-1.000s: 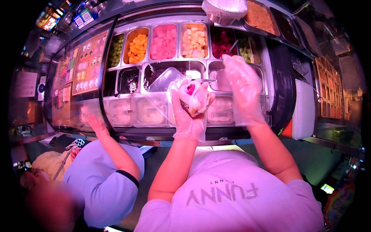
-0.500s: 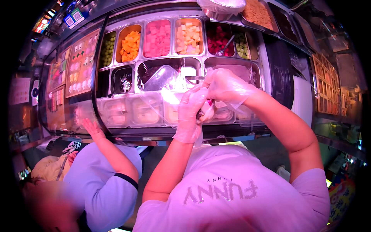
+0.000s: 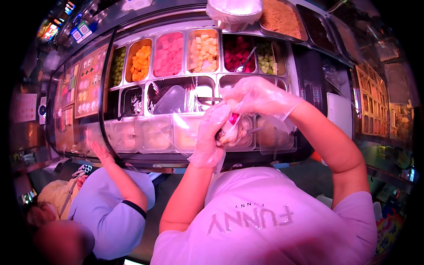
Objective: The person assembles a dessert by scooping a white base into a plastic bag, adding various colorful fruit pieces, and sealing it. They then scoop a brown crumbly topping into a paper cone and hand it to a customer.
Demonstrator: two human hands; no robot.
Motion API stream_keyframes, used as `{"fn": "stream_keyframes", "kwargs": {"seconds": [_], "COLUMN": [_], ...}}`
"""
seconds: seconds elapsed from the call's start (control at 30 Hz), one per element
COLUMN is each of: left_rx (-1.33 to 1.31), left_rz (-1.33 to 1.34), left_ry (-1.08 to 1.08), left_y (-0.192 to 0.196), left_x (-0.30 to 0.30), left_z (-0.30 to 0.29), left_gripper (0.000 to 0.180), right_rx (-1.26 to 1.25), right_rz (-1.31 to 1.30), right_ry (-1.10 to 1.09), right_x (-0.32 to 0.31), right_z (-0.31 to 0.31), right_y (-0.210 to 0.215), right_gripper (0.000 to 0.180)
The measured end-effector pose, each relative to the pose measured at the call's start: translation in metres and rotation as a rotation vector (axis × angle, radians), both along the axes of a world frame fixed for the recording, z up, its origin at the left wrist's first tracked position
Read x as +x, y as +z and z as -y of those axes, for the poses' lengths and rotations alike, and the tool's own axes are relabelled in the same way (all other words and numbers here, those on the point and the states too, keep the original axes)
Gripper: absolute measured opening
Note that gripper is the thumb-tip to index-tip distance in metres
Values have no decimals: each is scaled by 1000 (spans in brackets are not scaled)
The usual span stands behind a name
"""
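Note:
My left hand [image 3: 208, 136], in a clear plastic glove, wraps round a pale, soft-looking filled ball [image 3: 230, 134]. Red fruit shows near its top and dark bits on its left side. My right hand [image 3: 260, 96], gloved too, bends over the top of the ball with its fingers pressed together, close to the left fingertips. What those fingers pinch is hidden. A thin metal strip [image 3: 209, 100] lies just left of the right fingertips; I cannot tell whether they hold it. Both hands are over the front of a topping counter, above the lidded clear tubs [image 3: 187, 134].
Steel pans hold orange fruit [image 3: 141, 63], pink cubes [image 3: 169, 53], pale yellow cubes [image 3: 203, 49] and dark red fruit with a spoon [image 3: 247, 59]. Brown crumbs [image 3: 282, 20] fill a back tray. At left, another person's hand [image 3: 98, 148] is beside the display case [image 3: 90, 79].
My view has shifted, so the counter and my hands appear lower and further left. More of the ball and its red fruit shows between my hands. The grip looks much the same.

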State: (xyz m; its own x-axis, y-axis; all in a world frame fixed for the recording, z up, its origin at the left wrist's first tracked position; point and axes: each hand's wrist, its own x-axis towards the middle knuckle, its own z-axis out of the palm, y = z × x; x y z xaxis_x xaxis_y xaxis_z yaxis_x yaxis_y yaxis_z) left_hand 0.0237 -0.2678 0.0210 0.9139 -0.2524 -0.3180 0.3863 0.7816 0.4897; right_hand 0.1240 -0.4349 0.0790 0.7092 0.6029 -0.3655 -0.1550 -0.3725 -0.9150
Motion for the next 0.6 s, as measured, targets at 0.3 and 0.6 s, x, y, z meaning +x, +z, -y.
{"fn": "stream_keyframes", "kwargs": {"seconds": [0.3, 0.6], "left_rx": [12, 8], "left_rz": [-96, -100], "left_ry": [-88, -140], "left_y": [12, -14], "left_x": [15, 35], "left_z": [50, 84], "left_gripper": [22, 18], "right_rx": [-23, -80], "right_rz": [211, 804], "right_ry": [-58, 209], "right_x": [3, 5], "right_z": [44, 80], "right_y": [1, -7], "right_gripper": [15, 12]}}
